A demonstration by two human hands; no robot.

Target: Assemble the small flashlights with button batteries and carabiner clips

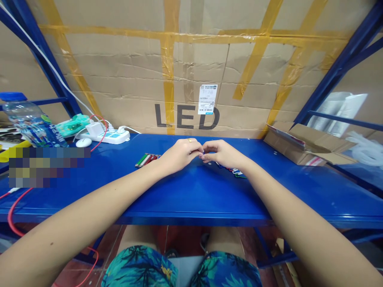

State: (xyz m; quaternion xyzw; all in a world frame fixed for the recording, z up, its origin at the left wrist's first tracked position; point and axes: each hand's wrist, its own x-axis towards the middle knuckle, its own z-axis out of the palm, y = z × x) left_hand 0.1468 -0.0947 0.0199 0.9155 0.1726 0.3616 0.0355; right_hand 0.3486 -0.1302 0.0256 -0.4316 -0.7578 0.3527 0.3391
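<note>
My left hand [184, 154] and my right hand [223, 153] meet above the middle of the blue table, fingertips almost touching. Both are closed in a pinch around something tiny between them, too small to name. Beside my left wrist lies a row of small green, silver and red tubes [146, 159], partly hidden by the forearm. Several small coloured clips [237, 172], like carabiners in red, white and green, lie under my right wrist, which covers some of them.
A water bottle [32, 121], a white power strip [115, 136] with plugs and a white mouse [83, 142] stand at the left. Red cables [18, 203] run over the left edge. An open cardboard box [299, 145] sits at the right. Taped cardboard [134, 79] closes off the back.
</note>
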